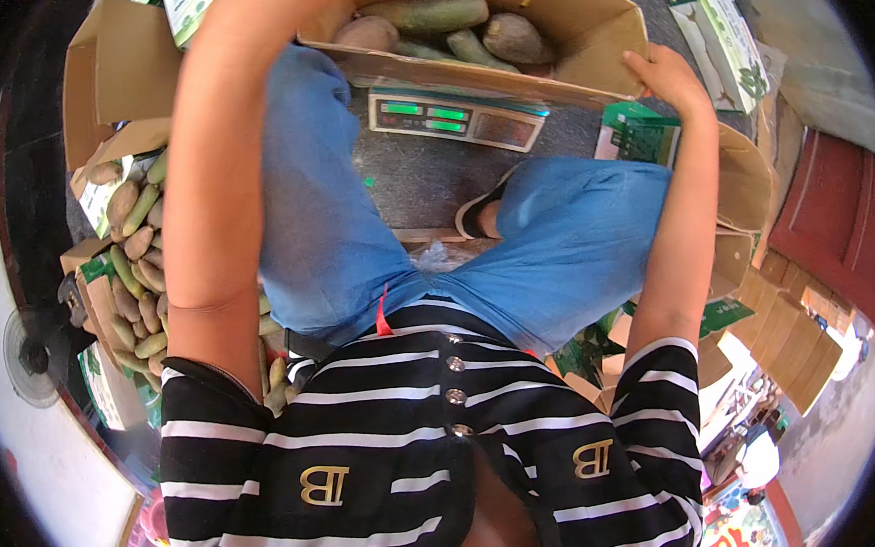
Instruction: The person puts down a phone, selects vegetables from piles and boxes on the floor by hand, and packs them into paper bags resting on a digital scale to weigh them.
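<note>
Open cardboard ctn. [595, 55] at top ctr., by far side of digital scale [458, 119]; whether it rests on scale can't be told. Contents: long green veg. [430, 14] & rounder brown pcs. [513, 38], lying loose on ctn. floor. R hand [676, 76] closed on ctn.'s R end, fingers bent at rim. L forearm [220, 156] runs to upper edge; L hand out of frame, grip can't be told. Upper L: 2nd open ctn. [129, 62], flaps spread, inside indistinct; below it, heap [149, 301] of similar green & brown produce.
</note>
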Demonstrator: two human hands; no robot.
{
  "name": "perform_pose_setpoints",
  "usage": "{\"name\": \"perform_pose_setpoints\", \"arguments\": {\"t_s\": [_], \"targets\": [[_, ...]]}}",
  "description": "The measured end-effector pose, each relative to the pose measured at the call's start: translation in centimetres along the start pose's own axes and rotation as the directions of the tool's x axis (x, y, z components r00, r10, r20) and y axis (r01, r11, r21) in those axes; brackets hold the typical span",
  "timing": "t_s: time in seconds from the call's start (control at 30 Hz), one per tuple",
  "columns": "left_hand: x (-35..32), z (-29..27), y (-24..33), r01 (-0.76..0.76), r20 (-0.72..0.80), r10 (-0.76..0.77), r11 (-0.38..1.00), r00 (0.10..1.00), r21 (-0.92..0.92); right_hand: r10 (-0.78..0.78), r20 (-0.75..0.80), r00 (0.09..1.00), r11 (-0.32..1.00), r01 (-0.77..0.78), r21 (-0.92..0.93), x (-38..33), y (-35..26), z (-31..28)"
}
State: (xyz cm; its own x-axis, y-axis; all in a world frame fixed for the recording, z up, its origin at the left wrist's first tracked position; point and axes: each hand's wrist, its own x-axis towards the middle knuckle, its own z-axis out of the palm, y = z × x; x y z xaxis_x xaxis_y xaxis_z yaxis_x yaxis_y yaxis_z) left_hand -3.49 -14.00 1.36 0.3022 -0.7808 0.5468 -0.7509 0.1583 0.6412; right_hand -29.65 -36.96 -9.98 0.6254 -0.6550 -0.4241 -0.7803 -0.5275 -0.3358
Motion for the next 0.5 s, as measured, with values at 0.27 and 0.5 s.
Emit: {"name": "perform_pose_setpoints", "arguments": {"t_s": [0.27,0.5], "targets": [[-14.5,-11.4,-11.4,0.416,-0.323,-0.316,0.854,0.892,0.312,-0.027,-0.023,0.999,0.996,0.029,0.086,0.3,0.4,0.1],[-34.4,-2.3,-11.9,0.626,0.395,-0.758,0.652,0.519,0.428,-0.048,0.006,0.999,0.999,0.048,-0.010,0.2,0.4,-0.1]]}}
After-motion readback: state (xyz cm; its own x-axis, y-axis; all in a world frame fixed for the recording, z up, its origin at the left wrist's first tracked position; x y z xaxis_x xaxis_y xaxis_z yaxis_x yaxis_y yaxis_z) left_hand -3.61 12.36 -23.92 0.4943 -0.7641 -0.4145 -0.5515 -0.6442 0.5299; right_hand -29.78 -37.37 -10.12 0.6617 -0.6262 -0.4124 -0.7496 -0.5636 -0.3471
